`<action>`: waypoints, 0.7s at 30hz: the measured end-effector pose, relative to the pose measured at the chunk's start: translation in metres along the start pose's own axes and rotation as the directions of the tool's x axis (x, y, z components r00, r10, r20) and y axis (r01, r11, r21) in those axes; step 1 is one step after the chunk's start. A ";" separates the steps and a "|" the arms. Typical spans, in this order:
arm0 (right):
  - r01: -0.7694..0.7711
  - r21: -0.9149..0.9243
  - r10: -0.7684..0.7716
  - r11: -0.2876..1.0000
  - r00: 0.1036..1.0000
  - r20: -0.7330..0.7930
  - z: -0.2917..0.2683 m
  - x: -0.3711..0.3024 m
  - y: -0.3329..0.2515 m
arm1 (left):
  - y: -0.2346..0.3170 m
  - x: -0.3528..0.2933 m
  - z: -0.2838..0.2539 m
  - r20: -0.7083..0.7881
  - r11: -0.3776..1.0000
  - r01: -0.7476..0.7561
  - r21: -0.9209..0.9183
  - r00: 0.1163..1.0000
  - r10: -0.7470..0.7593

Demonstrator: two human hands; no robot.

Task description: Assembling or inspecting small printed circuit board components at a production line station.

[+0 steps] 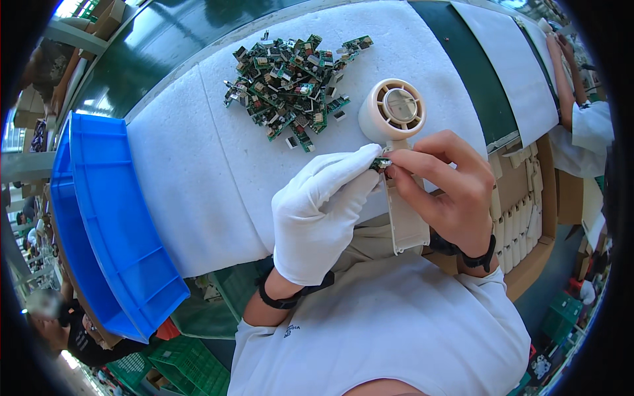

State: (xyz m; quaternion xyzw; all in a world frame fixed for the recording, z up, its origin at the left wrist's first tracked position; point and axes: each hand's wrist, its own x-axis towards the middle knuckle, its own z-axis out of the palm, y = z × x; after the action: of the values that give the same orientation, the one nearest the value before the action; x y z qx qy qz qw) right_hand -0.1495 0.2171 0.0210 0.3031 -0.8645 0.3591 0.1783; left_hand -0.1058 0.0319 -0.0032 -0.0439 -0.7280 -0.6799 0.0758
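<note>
My left hand point(321, 208), in a white glove, pinches a small green circuit board point(379, 164) between thumb and fingers. The bare fingertips of my right hand point(449, 188) close on the right edge of the same board; what exactly they grip there is partly hidden. Right behind my fingers stands a cream handheld fan body point(371, 122) with a round slotted head. Its open handle shell point(408, 228) reaches down below my hands toward my lap. On the white foam sheet beyond my left hand lies a loose heap of circuit boards point(287, 82).
A blue plastic bin point(122, 218) stands at the left edge. On the right, a cardboard box point(522, 218) holds rows of cream shells. Green crates point(188, 363) sit at the lower left. A co-worker's arm point(561, 79) shows at the far right, and another person point(63, 330) at the lower left.
</note>
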 end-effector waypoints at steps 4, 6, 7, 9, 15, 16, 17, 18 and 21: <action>0.052 -0.047 -0.050 0.998 0.998 0.028 -0.004 0.003 -0.002 | -0.004 -0.002 0.002 -0.019 0.995 -0.070 0.071 0.997 0.072; 0.061 -0.059 -0.059 0.996 0.998 0.035 -0.004 0.004 -0.002 | -0.004 -0.003 0.002 -0.025 0.991 -0.098 0.096 0.995 0.101; 0.073 -0.073 -0.071 0.995 0.997 0.027 -0.003 0.004 -0.002 | -0.004 -0.003 0.003 -0.028 0.985 -0.116 0.127 0.992 0.121; 0.095 -0.102 -0.095 0.990 0.995 0.012 -0.002 0.004 -0.003 | -0.004 -0.003 0.003 -0.032 0.970 -0.152 0.187 0.986 0.161; 0.224 -0.221 -0.234 0.949 0.972 -0.017 -0.001 0.002 0.004 | -0.003 -0.003 0.003 -0.062 0.995 -0.069 0.072 0.995 0.074; 0.233 -0.221 -0.245 0.947 0.969 -0.032 0.000 0.002 0.004 | -0.003 -0.003 0.003 -0.065 0.997 -0.051 0.049 0.996 0.054; 0.241 -0.221 -0.257 0.945 0.965 -0.047 0.001 0.002 0.004 | -0.002 -0.002 0.003 -0.066 0.999 -0.033 0.026 0.997 0.035; 0.241 -0.222 -0.258 0.945 0.965 -0.047 0.001 0.002 0.004 | -0.003 -0.002 0.003 -0.066 0.999 -0.034 0.026 0.997 0.035; 0.212 -0.134 -0.212 0.968 0.977 0.010 -0.002 0.002 0.002 | -0.007 -0.001 0.003 -0.089 0.992 -0.104 0.078 0.990 0.110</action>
State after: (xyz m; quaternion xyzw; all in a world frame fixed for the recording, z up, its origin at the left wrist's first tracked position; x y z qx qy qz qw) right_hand -0.1528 0.2190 0.0225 0.3804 -0.8489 0.2798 0.2374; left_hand -0.1060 0.0348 -0.0105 -0.0483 -0.7445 -0.6492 0.1477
